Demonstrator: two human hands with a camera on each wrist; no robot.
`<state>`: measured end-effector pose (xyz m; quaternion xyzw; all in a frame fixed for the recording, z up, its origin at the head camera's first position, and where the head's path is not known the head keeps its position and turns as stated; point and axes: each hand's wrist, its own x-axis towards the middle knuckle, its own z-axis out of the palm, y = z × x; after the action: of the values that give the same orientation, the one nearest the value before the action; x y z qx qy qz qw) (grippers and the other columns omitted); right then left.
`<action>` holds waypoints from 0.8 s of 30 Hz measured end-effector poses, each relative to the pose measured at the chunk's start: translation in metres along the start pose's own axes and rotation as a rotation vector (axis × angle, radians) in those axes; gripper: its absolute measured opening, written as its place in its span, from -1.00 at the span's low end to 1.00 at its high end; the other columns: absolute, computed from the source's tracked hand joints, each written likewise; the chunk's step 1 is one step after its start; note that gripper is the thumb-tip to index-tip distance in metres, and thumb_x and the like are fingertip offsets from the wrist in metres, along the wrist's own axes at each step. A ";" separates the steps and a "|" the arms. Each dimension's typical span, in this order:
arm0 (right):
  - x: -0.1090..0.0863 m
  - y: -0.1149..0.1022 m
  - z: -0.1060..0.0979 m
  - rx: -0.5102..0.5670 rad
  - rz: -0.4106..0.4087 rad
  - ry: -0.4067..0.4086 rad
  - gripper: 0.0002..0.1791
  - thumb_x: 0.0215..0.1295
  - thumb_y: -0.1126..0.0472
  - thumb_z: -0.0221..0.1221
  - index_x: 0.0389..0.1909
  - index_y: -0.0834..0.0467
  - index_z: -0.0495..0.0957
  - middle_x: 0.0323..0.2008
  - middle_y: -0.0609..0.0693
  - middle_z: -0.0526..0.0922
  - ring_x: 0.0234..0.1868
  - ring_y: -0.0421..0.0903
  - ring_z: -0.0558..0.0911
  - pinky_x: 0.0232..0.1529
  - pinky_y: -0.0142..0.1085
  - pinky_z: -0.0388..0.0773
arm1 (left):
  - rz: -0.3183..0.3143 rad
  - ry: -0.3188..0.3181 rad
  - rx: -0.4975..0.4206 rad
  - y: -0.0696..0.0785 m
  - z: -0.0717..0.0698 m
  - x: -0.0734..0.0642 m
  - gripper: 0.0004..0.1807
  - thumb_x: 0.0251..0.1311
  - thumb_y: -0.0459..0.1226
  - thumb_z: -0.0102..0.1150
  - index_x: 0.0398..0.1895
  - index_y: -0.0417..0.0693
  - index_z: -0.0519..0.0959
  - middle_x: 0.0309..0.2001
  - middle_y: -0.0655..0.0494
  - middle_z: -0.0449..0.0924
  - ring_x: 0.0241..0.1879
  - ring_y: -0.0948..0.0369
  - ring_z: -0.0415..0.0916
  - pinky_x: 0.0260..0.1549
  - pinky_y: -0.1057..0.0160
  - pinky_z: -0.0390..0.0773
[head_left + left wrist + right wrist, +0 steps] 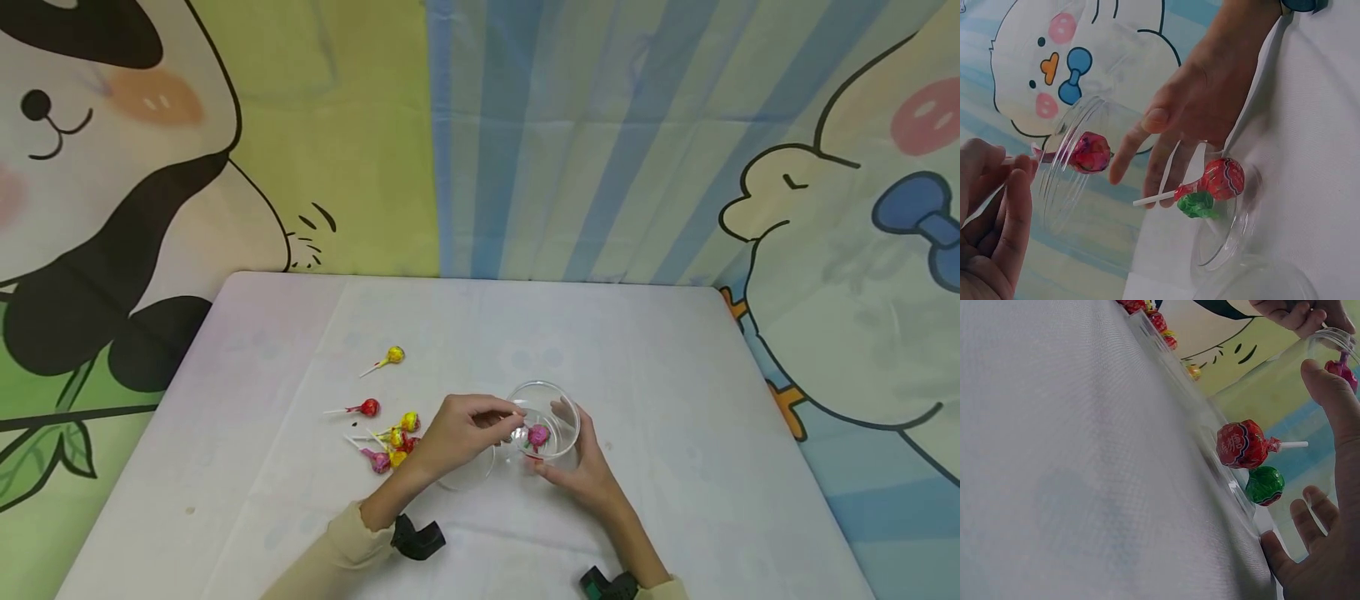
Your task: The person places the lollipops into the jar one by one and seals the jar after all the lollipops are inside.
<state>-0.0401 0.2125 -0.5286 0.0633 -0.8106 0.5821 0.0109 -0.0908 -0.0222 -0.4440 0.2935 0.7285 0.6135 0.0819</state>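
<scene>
My left hand (476, 427) pinches the white stick of a pink lollipop (1091, 152) between thumb and fingers. The candy end points down inside the mouth of a clear jar (1063, 212), just past the threaded rim. My right hand (592, 471) holds the jar from its right side; in the right wrist view the thumb lies near the rim and the other fingers spread along the wall. At the jar's bottom lie a red lollipop (1234, 445) with its stick toward the mouth and a green lollipop (1265, 485) beside it.
Left of the jar lies a loose cluster of lollipops, among them a pink one (378, 461) and a yellow one (409, 422). A red lollipop (369, 407) and another yellow one (395, 355) lie farther back. A clear round lid-like piece (471, 477) sits below the left hand.
</scene>
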 end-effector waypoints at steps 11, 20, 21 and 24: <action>0.000 -0.001 -0.002 0.024 -0.053 -0.007 0.13 -0.09 0.34 0.47 0.47 0.03 0.00 0.38 0.16 0.28 0.36 -0.13 0.30 0.26 -0.62 0.14 | -0.051 -0.164 0.118 0.003 0.013 0.009 -0.80 0.27 -0.24 0.21 -0.08 -0.05 0.67 -0.24 0.06 0.73 -0.81 0.40 0.48 -0.82 0.37 0.45; 0.000 -0.001 -0.002 0.007 0.008 -0.021 0.14 -0.07 0.28 0.48 0.47 -0.12 -0.02 0.42 0.06 0.25 0.43 -0.04 0.21 0.29 -0.65 0.04 | 0.063 -0.296 0.259 0.001 0.013 0.014 -0.84 0.30 -0.27 0.15 -0.14 -0.07 0.67 -0.36 0.14 0.73 -0.78 0.58 0.43 -0.76 0.49 0.42; 0.000 -0.001 -0.002 0.001 0.014 -0.021 0.14 -0.06 0.27 0.48 0.47 -0.14 -0.03 0.42 0.05 0.24 0.44 -0.04 0.20 0.28 -0.65 0.04 | 0.072 -0.302 0.282 0.002 0.013 0.014 -0.84 0.31 -0.27 0.14 -0.15 -0.06 0.68 -0.39 0.17 0.72 -0.78 0.59 0.42 -0.76 0.50 0.40; 0.000 0.000 -0.002 -0.004 0.019 -0.018 0.14 -0.06 0.26 0.47 0.47 -0.15 -0.03 0.42 0.04 0.25 0.43 -0.12 0.21 0.28 -0.64 0.05 | 0.078 -0.312 0.326 0.003 0.013 0.015 -0.83 0.32 -0.26 0.12 -0.16 -0.03 0.69 -0.46 0.22 0.69 -0.80 0.60 0.38 -0.77 0.51 0.37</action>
<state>-0.0401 0.2141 -0.5278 0.0606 -0.8124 0.5799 -0.0020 -0.0958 -0.0033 -0.4403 0.4219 0.7848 0.4376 0.1213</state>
